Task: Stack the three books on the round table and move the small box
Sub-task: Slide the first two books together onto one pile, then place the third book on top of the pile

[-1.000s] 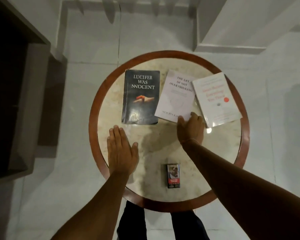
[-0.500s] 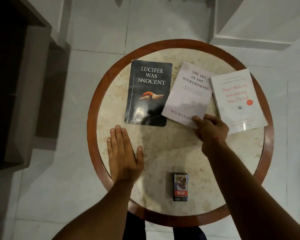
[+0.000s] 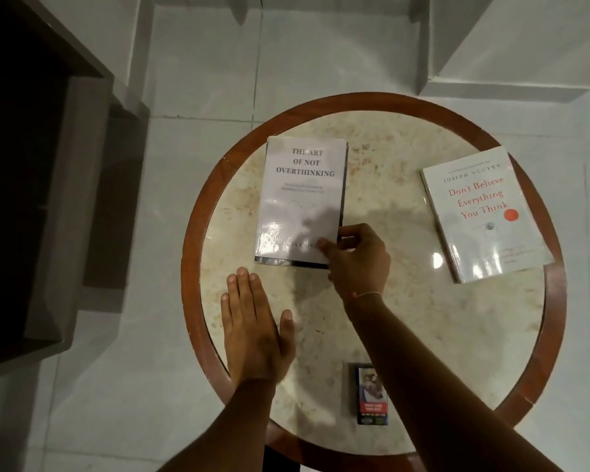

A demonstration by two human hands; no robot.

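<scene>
The pale book "The Art of Not Overthinking" lies flat on top of the black book, of which only a dark edge shows at the right and bottom. My right hand pinches the pale book's lower right corner. My left hand rests flat, fingers together, on the round table just below the stack. The white book "Don't Believe Everything You Think" lies alone at the table's right side. A small dark box lies near the front edge, partly behind my right forearm.
A dark wooden cabinet stands to the left of the table. White tiled floor surrounds the table, and a white ledge is at the back right.
My right hand carried the pale book leftwards and laid it over the black book, which is now almost covered. My left hand stayed flat on the table.
</scene>
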